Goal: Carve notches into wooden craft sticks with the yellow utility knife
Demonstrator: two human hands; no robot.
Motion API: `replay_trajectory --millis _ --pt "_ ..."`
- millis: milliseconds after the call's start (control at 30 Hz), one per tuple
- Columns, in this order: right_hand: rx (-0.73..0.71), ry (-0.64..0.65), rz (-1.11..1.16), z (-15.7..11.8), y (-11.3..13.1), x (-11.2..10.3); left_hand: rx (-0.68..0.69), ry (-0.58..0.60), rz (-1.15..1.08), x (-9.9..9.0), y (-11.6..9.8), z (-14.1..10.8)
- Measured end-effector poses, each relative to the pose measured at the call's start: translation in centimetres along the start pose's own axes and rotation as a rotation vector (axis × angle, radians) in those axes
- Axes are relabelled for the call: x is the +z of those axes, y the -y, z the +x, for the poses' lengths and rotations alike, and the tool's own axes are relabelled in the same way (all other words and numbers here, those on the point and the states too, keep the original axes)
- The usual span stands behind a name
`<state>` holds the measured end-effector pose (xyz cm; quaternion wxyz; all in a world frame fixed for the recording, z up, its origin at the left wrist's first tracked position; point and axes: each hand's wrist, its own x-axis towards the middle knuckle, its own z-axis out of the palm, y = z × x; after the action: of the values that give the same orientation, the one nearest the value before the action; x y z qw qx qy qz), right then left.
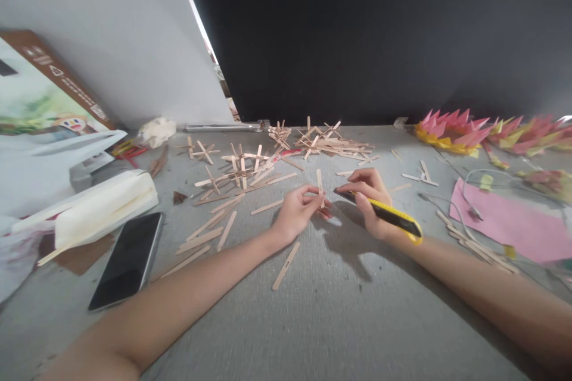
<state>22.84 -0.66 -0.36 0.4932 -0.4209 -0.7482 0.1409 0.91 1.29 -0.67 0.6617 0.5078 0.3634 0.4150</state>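
My left hand (298, 209) pinches a wooden craft stick (320, 183), held upright above the grey table (313, 321). To its right, my right hand (372, 202) is closed round a yellow and black box cutter (388, 213). The cutter's tip points left toward the held stick, with a small gap between them. A loose craft stick (286, 266) with a slit-like mark in its middle lies just below my left hand. Several more loose sticks (200, 240) are spread to the left of that hand.
Crossed stick pieces (243, 164) and a stick pile (335, 146) lie at the back before a dark panel (379, 36). A phone (127, 262) rests at left beside a paper packet (107, 208). Pink-yellow folded paper (451, 134), a cable (465, 190) and pink paper (504, 220) occupy the right.
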Motion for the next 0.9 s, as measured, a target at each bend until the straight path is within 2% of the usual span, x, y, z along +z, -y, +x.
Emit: replay_trajectory --millis 67,267,500,900 --pt "-0.058 -0.003 -0.087 -0.21 -0.39 0.29 0.021 0.016 0.069 0.17 0.30 -0.29" --pt "-0.196 0.136 -0.290 -0.19 -1.05 0.99 0.033 0.018 0.098 0.47 0.25 -0.73" --pt "-0.292 0.213 -0.384 -0.37 -0.88 0.77 0.018 0.035 0.110 0.39 0.39 -0.79" --pt "-0.216 0.198 -0.256 0.18 -0.66 0.97 0.004 0.030 0.169 0.72 0.40 -1.01"
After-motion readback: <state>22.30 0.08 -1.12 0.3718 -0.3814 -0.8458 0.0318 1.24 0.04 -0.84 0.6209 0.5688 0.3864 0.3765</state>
